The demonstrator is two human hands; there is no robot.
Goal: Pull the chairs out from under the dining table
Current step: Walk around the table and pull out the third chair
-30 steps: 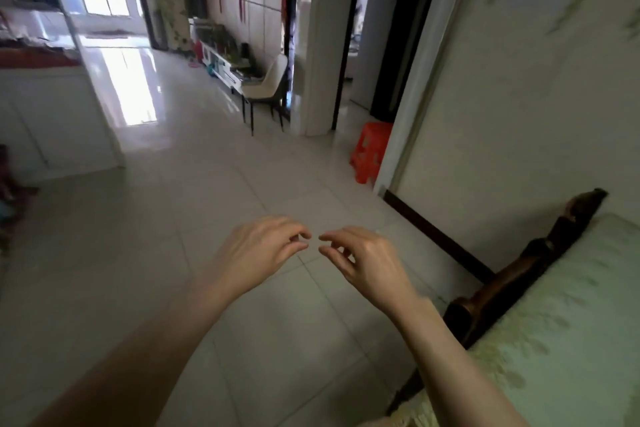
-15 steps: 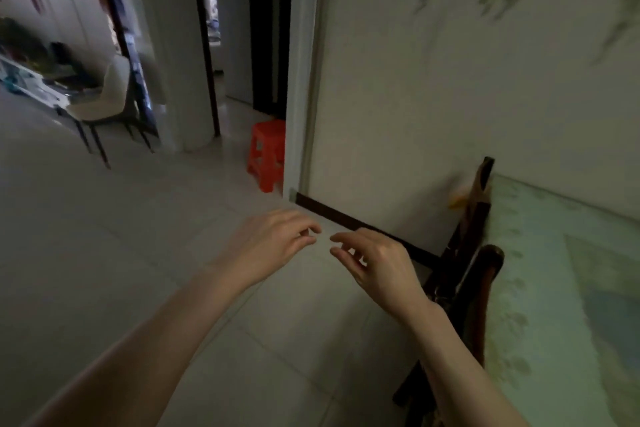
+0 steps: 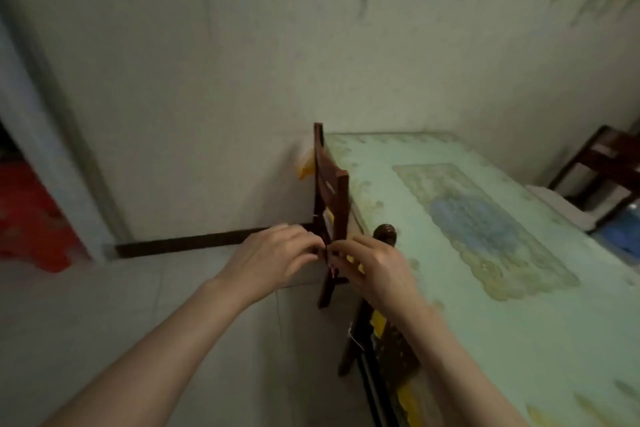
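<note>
Hands meet in front of the dining table (image 3: pixel 485 288), left hand (image 3: pixel 277 258) and right hand (image 3: pixel 374 270) loosely curled and gripping nothing I can see, apparently reaching for the far chair (image 3: pixel 329 184) tucked tight against its long edge beside the near chair (image 3: pixel 388 340).

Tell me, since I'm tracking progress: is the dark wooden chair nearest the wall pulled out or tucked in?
Tucked in. The dark wooden chair's backrest stands right against the green-clothed dining table's edge.
</note>
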